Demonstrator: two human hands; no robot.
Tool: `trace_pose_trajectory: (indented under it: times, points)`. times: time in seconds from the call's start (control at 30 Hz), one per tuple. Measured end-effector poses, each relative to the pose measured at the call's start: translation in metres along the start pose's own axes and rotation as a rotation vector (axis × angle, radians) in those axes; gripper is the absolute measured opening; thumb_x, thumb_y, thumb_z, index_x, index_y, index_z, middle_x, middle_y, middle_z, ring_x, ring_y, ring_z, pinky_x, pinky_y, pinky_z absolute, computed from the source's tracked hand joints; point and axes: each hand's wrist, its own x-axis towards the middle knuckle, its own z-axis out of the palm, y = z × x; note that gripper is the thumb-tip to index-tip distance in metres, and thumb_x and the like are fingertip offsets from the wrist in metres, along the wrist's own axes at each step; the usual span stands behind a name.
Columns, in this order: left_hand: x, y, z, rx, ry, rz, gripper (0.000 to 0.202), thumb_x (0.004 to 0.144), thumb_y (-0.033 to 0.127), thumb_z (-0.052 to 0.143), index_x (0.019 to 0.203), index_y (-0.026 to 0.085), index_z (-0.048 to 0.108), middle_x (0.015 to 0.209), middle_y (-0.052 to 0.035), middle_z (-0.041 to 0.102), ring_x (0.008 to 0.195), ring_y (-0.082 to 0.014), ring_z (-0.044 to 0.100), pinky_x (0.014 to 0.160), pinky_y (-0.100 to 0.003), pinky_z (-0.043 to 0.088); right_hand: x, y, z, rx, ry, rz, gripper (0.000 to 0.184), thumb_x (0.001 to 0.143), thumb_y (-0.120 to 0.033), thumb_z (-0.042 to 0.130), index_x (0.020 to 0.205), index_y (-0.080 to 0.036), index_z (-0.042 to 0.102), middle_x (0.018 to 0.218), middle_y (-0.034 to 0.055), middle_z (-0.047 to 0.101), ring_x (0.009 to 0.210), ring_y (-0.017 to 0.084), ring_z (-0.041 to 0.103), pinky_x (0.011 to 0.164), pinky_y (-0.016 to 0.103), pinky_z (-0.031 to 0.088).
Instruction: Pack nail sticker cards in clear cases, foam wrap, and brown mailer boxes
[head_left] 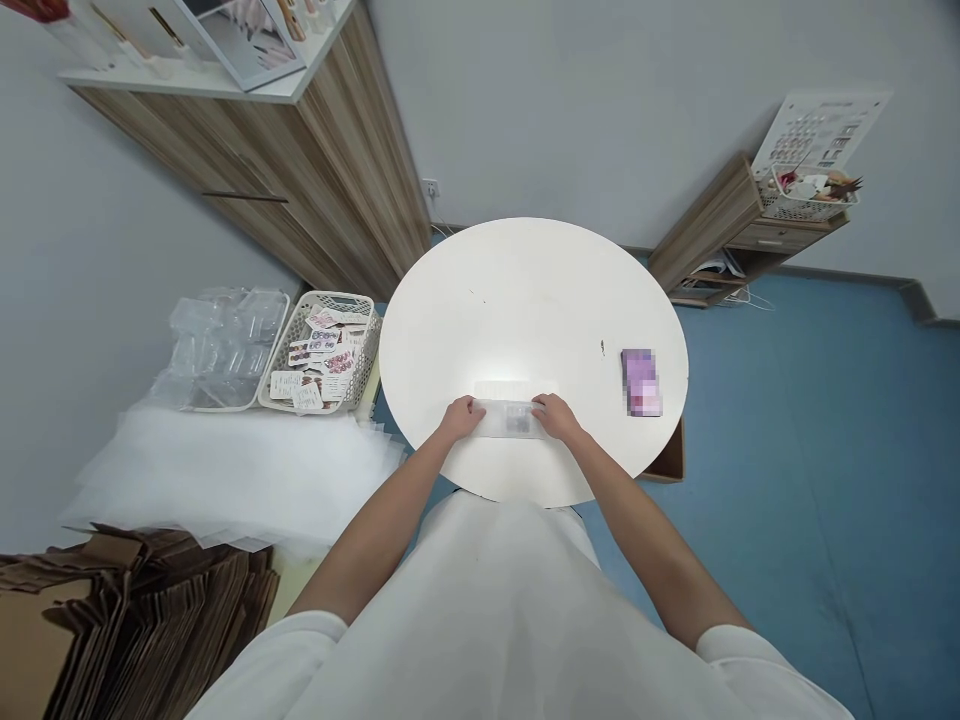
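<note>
On the round white table (525,290), close to its near edge, lies a narrow folded strip of translucent white wrapping sheet (495,420). Through its layers shows a small greyish packet (519,418), its details too blurred to make out. My left hand (460,418) grips the strip's left end, thumb on top. At the right end, my right hand (556,416) pinches the same strip, its fingers curled along the far edge. A purple and pink pack (641,383), partly pixelated, rests on the table to the right, apart from both hands.
Left of the table stand a white basket of printed cards (322,350) and a tray of clear plastic boxes (225,345). Nearer are stacked translucent sheets (232,470) and folded cardboard boxes (165,620). A wooden cabinet (352,150) rises behind; an open brown box (667,460) sits below the table's right edge.
</note>
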Motion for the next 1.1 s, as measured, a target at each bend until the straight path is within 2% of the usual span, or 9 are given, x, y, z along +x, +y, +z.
trace_pose_trajectory:
  times: [0.13,0.2,0.27,0.37,0.5,0.6,0.7,0.87,1.1]
  points:
    - [-0.014,0.008,0.012,0.176,0.306,0.157,0.045,0.078,0.034,0.044,0.118,0.016,0.037,0.118,-0.0125,0.046,0.107,-0.0228,0.045,0.085,-0.036,0.038,-0.014,0.017,0.014,0.022,0.256,0.061,0.04,0.077,-0.028,0.046,0.115,-0.019,0.044,0.114,0.0133,0.044,0.106,0.028,0.043,0.082,0.039,0.04]
    - [-0.025,0.014,0.023,0.29,0.303,0.341,0.044,0.079,0.032,0.042,0.121,0.019,0.036,0.126,-0.0117,0.04,0.116,-0.024,0.036,0.092,-0.038,0.032,-0.03,0.028,0.026,0.121,0.374,0.089,0.046,0.076,-0.031,0.047,0.119,-0.019,0.04,0.117,0.0132,0.041,0.109,0.028,0.041,0.085,0.04,0.039]
    - [-0.034,0.019,0.038,0.394,0.183,0.507,0.042,0.078,0.032,0.043,0.119,0.021,0.039,0.128,-0.0098,0.038,0.119,-0.0244,0.032,0.095,-0.038,0.029,-0.046,0.035,0.039,0.252,0.435,0.151,0.052,0.076,-0.033,0.046,0.124,-0.019,0.033,0.116,0.0136,0.041,0.106,0.026,0.044,0.084,0.039,0.041]
    - [-0.041,0.022,0.059,0.501,0.081,0.583,0.048,0.074,0.032,0.048,0.12,0.021,0.038,0.132,-0.0109,0.033,0.122,-0.027,0.028,0.097,-0.041,0.025,-0.059,0.037,0.054,0.413,0.369,0.228,0.058,0.077,-0.034,0.044,0.129,-0.019,0.022,0.119,0.015,0.041,0.1,0.023,0.05,0.075,0.035,0.046]
    - [-0.043,0.019,0.074,0.55,0.081,0.562,0.058,0.072,0.03,0.05,0.126,0.019,0.031,0.137,-0.0134,0.025,0.125,-0.0291,0.022,0.098,-0.043,0.022,-0.048,0.024,0.052,0.618,0.295,0.339,0.062,0.076,-0.035,0.044,0.13,-0.018,0.019,0.116,0.0161,0.045,0.09,0.021,0.056,0.065,0.031,0.049]
    - [-0.043,0.016,0.072,0.551,0.047,0.577,0.06,0.072,0.031,0.051,0.127,0.019,0.03,0.139,-0.013,0.022,0.127,-0.0293,0.018,0.098,-0.043,0.021,-0.038,0.015,0.042,0.789,0.287,0.355,0.055,0.074,-0.032,0.049,0.124,-0.019,0.029,0.104,0.0135,0.053,0.078,0.019,0.059,0.06,0.031,0.05]
    - [-0.046,0.014,0.068,0.539,0.012,0.589,0.062,0.07,0.033,0.052,0.126,0.019,0.031,0.14,-0.0124,0.02,0.128,-0.0295,0.016,0.099,-0.043,0.021,-0.042,0.007,0.038,0.866,0.217,0.345,0.036,0.072,-0.03,0.048,0.106,-0.017,0.045,0.094,0.0095,0.059,0.073,0.017,0.059,0.06,0.03,0.049]
    - [-0.059,0.005,0.065,0.497,-0.046,0.677,0.064,0.068,0.032,0.055,0.126,0.021,0.032,0.14,-0.0109,0.021,0.128,-0.0277,0.017,0.1,-0.043,0.021,-0.069,-0.007,0.05,0.712,0.26,0.196,0.025,0.07,-0.03,0.045,0.091,-0.017,0.051,0.084,0.0045,0.059,0.07,0.014,0.054,0.064,0.028,0.047]
    - [-0.068,0.0,0.055,0.439,-0.014,0.719,0.07,0.072,0.031,0.05,0.133,0.019,0.018,0.141,-0.0126,0.019,0.127,-0.026,0.021,0.099,-0.043,0.024,-0.068,-0.02,0.051,0.418,0.124,0.027,0.031,0.075,-0.031,0.043,0.101,-0.019,0.054,0.088,0.0032,0.059,0.072,0.014,0.054,0.072,0.029,0.045]
